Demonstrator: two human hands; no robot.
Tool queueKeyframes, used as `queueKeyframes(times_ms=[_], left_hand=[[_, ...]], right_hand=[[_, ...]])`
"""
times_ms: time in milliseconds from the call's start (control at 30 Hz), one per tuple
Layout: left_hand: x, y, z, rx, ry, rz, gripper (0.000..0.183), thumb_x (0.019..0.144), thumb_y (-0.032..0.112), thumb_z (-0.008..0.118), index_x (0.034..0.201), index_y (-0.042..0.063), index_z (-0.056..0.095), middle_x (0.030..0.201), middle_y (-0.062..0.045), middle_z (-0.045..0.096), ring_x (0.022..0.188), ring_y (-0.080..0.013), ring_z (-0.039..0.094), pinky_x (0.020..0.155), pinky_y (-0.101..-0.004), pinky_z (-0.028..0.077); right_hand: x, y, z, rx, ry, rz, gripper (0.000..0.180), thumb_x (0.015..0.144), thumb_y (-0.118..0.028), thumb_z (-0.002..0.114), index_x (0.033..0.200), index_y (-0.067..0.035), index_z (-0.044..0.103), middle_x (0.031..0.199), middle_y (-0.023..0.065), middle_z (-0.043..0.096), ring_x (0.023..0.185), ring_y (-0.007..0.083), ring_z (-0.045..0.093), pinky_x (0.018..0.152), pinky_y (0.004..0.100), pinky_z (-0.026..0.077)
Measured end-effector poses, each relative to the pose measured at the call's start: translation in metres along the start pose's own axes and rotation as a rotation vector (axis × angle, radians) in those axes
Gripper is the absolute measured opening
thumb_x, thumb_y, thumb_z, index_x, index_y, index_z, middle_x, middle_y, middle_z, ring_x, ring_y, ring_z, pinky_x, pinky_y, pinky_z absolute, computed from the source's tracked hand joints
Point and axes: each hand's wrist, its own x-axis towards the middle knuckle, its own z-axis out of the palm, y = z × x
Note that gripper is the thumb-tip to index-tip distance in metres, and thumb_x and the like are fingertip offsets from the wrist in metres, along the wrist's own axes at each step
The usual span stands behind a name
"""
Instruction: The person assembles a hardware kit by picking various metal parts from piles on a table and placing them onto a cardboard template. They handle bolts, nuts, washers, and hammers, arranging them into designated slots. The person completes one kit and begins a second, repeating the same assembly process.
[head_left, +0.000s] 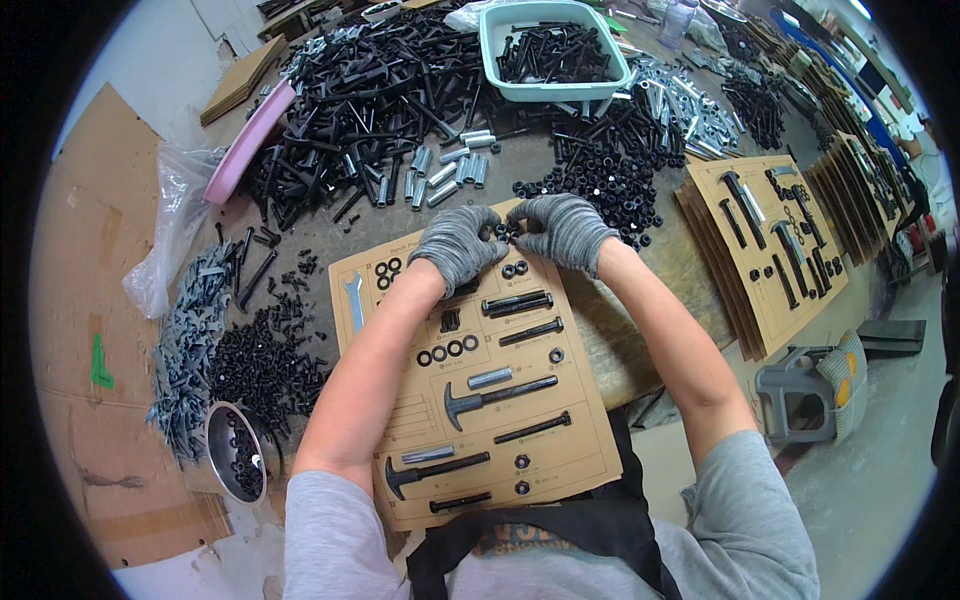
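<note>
A brown cardboard sheet (480, 420) with printed outlines lies before me, tilted, its near end at my apron. My left hand (461, 244) and my right hand (566, 232), both in grey knit gloves, meet at its far end. A few black nuts (502, 229) sit between their curled fingertips; whether either hand grips them is hidden. Two more nuts (514, 269) rest on the sheet just below. The sheet also carries an open-end wrench (354, 300), black rings (447, 351), bolts (517, 302), silver sleeves (490, 377) and T-shaped black parts (499, 397).
Loose nuts (600, 184) and black T-shaped parts (360, 97) are heaped beyond my hands. A pale blue tub (555, 91) holds bolts. Small screws (259, 367) and a metal bowl (217, 450) lie left, near a pink tray (251, 142). Filled cardboard sheets (750, 300) stand at right.
</note>
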Motion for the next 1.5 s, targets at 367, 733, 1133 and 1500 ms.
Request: queueKeyframes(times_ms=[367,733,1133,1500], left_hand=[[-0.009,-0.008,-0.003,-0.3,0.086,-0.041,0.045,0.076,0.02,0.073,0.116,0.004,0.062,0.089,-0.009,0.067,0.079,-0.0184,0.063,0.076,-0.0306,0.052],[0.021,0.117,0.067,0.073,-0.008,0.229,0.042,0.077,0.023,0.066,0.116,0.006,0.064,0.109,-0.019,0.066,0.101,-0.0317,0.064,0.09,-0.0393,0.05],[0.039,0.134,0.101,-0.027,-0.023,0.081,0.025,0.079,0.024,0.065,0.096,0.007,0.068,0.094,-0.017,0.069,0.089,-0.0326,0.066,0.081,-0.04,0.051],[0.022,0.127,0.101,0.04,-0.086,0.316,0.03,0.081,0.024,0.061,0.104,0.006,0.068,0.104,-0.02,0.063,0.098,-0.0368,0.061,0.087,-0.043,0.048]], right_hand=[[-0.072,0.052,0.003,0.201,0.672,-0.091,0.027,0.079,-0.011,0.067,0.106,-0.005,0.065,0.097,0.0162,0.066,0.087,0.0302,0.065,0.079,0.0375,0.052],[-0.1,0.135,-0.028,-0.264,0.301,0.388,0.037,0.081,-0.034,0.065,0.105,-0.005,0.066,0.104,0.0175,0.064,0.099,0.0366,0.06,0.086,0.0434,0.048],[-0.12,0.12,-0.005,-0.132,0.376,0.132,0.03,0.078,-0.032,0.068,0.097,-0.01,0.065,0.094,0.0151,0.063,0.088,0.0344,0.062,0.076,0.044,0.05],[-0.149,0.089,0.002,-0.021,0.306,0.147,0.024,0.08,-0.028,0.066,0.098,-0.011,0.066,0.099,0.0158,0.062,0.091,0.0358,0.062,0.08,0.0425,0.05]])
